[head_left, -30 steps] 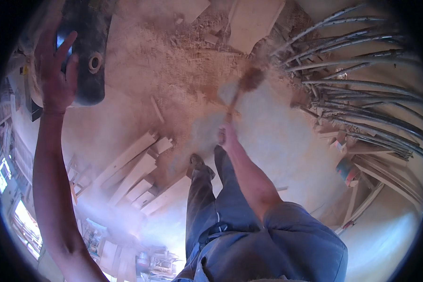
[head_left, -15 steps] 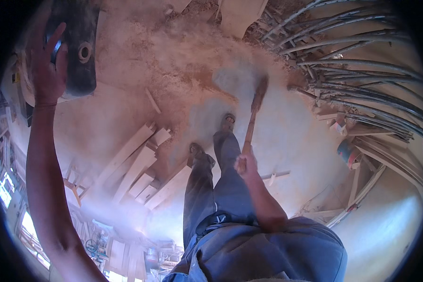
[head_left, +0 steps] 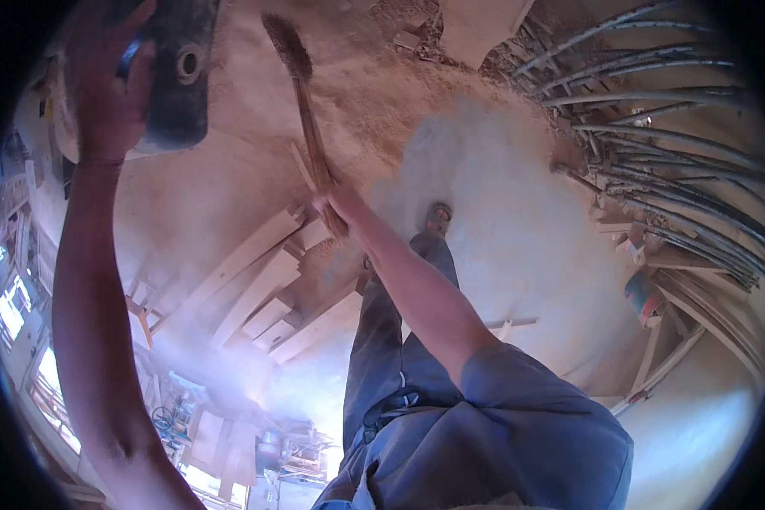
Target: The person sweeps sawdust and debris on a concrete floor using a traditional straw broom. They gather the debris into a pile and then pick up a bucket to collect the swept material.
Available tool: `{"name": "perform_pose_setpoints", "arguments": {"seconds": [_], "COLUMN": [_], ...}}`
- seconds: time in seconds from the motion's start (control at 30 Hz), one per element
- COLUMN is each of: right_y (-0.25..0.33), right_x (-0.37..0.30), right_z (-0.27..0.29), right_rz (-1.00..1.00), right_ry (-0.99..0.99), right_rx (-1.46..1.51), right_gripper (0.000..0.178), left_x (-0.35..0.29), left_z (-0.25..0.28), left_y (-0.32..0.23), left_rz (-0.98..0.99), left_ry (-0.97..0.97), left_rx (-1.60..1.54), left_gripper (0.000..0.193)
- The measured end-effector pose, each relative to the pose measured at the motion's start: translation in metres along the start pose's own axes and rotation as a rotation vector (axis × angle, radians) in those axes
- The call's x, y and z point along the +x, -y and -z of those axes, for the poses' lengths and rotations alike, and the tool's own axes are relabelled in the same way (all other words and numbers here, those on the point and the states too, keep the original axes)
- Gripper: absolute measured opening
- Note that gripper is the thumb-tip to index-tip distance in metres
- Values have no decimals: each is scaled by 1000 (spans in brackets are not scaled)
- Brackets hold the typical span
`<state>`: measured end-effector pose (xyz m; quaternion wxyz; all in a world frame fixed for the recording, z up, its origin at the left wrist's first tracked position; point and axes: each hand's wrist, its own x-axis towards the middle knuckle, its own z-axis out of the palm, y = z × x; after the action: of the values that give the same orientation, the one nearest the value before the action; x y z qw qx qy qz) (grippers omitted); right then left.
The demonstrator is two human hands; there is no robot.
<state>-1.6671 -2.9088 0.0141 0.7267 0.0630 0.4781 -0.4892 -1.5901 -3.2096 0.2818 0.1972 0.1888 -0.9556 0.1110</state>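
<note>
The right grip point(head_left: 335, 201) squeezes a brush point(head_left: 308, 127), bristles point(head_left: 287, 47) ahead of it. The left grip point(head_left: 112, 104), spread apart, is by a dark tank point(head_left: 178, 110).

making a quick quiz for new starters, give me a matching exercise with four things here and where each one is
1. left hand
2. right hand
3. long poles
4. planks

A. along the picture's right side
B. gripping the handle of a brush
C. left of the person's legs
D. over the dark object at upper left

Pairs: 1-D, 2-B, 3-A, 4-C
</note>
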Motion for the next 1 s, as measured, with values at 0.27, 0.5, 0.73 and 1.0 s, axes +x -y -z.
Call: {"name": "perform_pose_setpoints", "arguments": {"seconds": [0.27,0.5,0.73,1.0], "right_y": [-43,12,61,-13], "right_x": [-166,27,-1,-98], "right_z": [140,202,90,105], "right_rz": [-555,-473,-28,-641], "right_ry": [-191,-240,-277,-147], "right_rx": [-243,-763,-820,-227], "right_gripper": [67,18,85,41], "left_x": [-12,-6,0,-4], "left_z": [-4,0,-21,-9], "left_y": [-8,-7,-12,-13], "left_rz": [117,45,54,117], "left_ry": [-36,-125,-167,-70], "left_rx": [-106,10,-250,-64], "left_gripper": [46,42,40,38]}}
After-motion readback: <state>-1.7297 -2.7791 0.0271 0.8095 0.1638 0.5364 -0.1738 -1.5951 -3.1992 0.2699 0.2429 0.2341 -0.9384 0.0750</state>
